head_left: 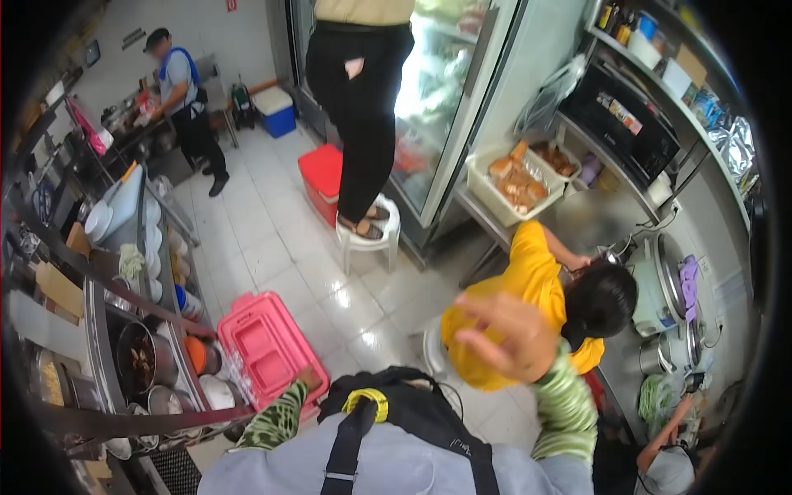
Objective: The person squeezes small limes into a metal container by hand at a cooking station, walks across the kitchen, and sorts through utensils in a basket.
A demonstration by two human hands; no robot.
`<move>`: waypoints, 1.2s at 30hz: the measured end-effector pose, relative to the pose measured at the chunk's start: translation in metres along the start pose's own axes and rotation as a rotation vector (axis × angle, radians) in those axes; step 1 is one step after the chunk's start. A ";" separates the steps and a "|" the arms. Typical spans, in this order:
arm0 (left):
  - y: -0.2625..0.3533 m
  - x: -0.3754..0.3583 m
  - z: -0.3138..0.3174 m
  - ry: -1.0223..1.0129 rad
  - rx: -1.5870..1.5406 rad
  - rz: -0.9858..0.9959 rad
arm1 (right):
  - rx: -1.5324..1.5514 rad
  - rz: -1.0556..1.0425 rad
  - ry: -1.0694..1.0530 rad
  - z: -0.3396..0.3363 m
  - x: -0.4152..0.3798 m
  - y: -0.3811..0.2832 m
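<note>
My left hand [310, 379] is low at the left, at the edge of a pink plastic lid or container [268, 342]; its fingers are too small and dark to make out. A green patterned sleeve covers that forearm. Raised in front of me, my right hand [511, 334] is blurred, its fingers spread with nothing in them, and a light green sleeve covers the wrist. Behind it, in the view, is a person in a yellow shirt [532, 264], bent toward the counter at the right.
A person in black trousers [363, 107] stands on a white stool [369, 238] before an open glass-door fridge [437, 115]. Beside the stool is a red cooler [322, 177]. Shelves with pots [147, 359] line the left. Another person [177, 91] works at the back left.
</note>
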State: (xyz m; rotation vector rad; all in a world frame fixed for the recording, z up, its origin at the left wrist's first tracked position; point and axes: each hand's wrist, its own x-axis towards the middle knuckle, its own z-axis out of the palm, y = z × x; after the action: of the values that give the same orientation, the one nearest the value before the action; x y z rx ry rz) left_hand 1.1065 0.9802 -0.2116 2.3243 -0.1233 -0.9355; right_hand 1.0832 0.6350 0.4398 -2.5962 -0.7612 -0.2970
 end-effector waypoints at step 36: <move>0.744 -0.196 -0.665 -0.154 -1.296 1.873 | 0.874 -0.125 0.757 -0.244 0.260 0.099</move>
State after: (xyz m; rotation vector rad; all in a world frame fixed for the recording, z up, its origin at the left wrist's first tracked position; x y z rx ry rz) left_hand 1.4980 0.7849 0.7064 0.3152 -1.0810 0.0142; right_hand 1.3324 0.5710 0.7053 -1.4518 -0.5747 -0.7311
